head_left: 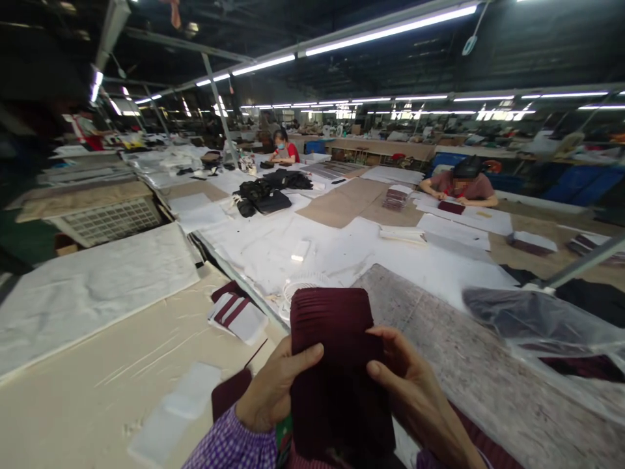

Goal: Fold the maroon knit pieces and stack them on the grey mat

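No legible text, labels, brands, numbers or signs.

One handheld maroon stack (336,365), one lattice-sided crate (114,223), two nearer co-workers (479,189)

Between the left hand (271,384) and the right hand (410,378) is the fabric stack (336,371); right of it lies a board (439,339), plastic sheeting (517,322) just beyond; left of it, cut pieces (237,316) lie on the side table (122,358), a basket (114,221) beyond at far left; behind, a garment heap (271,192) lies on the long table (258,244); a co-worker (477,186) at back right, behind a bundle (452,207).
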The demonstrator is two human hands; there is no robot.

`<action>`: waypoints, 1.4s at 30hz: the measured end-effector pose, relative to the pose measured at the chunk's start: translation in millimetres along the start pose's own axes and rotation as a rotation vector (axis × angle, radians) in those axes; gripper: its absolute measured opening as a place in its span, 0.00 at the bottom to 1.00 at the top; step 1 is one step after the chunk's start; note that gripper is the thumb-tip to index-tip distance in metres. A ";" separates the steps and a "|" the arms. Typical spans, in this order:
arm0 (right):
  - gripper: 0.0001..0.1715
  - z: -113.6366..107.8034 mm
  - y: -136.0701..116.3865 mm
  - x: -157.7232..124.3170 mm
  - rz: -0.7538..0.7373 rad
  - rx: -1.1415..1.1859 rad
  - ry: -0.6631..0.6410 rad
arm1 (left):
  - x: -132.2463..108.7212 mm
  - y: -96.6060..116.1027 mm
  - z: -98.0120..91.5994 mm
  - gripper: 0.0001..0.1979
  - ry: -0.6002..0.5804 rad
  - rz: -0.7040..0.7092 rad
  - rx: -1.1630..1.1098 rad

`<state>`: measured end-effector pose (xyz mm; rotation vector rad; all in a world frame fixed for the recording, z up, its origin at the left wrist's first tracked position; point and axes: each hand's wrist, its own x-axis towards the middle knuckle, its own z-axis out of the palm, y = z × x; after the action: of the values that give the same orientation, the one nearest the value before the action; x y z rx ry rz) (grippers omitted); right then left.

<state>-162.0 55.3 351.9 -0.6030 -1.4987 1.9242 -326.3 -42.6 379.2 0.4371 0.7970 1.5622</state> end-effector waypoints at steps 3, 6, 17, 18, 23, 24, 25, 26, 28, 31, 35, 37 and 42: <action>0.20 9.2 -1.1 5.4 0.002 -0.088 -0.017 | -1.9 3.2 -3.2 0.16 0.033 0.035 0.009; 0.22 20.1 -0.3 13.0 -0.011 -0.129 -0.005 | -4.8 5.4 -8.1 0.16 0.055 0.077 0.014; 0.24 39.7 -5.7 28.7 0.045 -0.141 -0.129 | -16.6 12.2 -26.9 0.18 0.014 0.191 0.063; 0.23 39.5 -4.9 29.3 0.044 -0.149 -0.142 | -17.1 11.9 -27.0 0.18 0.024 0.192 0.058; 0.13 37.7 -1.1 30.6 0.016 -0.175 -0.105 | -18.5 13.4 -24.3 0.17 0.079 0.180 0.010; 0.13 37.6 -1.8 30.8 -0.001 -0.174 -0.081 | -19.0 14.3 -24.0 0.16 0.078 0.183 0.003; 0.14 37.6 -3.4 31.1 -0.016 -0.165 -0.062 | -19.7 15.5 -23.9 0.17 0.072 0.184 0.002; 0.16 37.7 -5.5 31.4 -0.028 -0.149 -0.054 | -20.6 16.6 -24.0 0.17 0.064 0.184 0.001; 0.20 38.1 -10.6 32.0 -0.028 -0.114 -0.066 | -22.7 18.9 -24.3 0.17 0.046 0.172 0.006; 0.20 38.1 -14.6 32.3 -0.034 -0.099 -0.083 | -25.1 21.2 -25.1 0.16 0.030 0.151 0.020; 0.20 37.5 -7.2 31.3 -0.040 -0.116 -0.079 | -24.8 21.6 -27.0 0.17 0.020 0.159 0.020; 0.21 38.4 -2.0 30.6 -0.006 -0.116 -0.089 | -23.6 21.2 -28.0 0.17 0.032 0.171 0.016; 0.22 46.6 2.0 30.4 0.019 -0.144 -0.133 | -21.3 20.5 -27.7 0.16 0.085 0.196 0.003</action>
<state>-215.7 44.6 362.2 -0.5630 -1.7324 1.9150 -356.3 -69.7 378.2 0.4639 0.8416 1.7718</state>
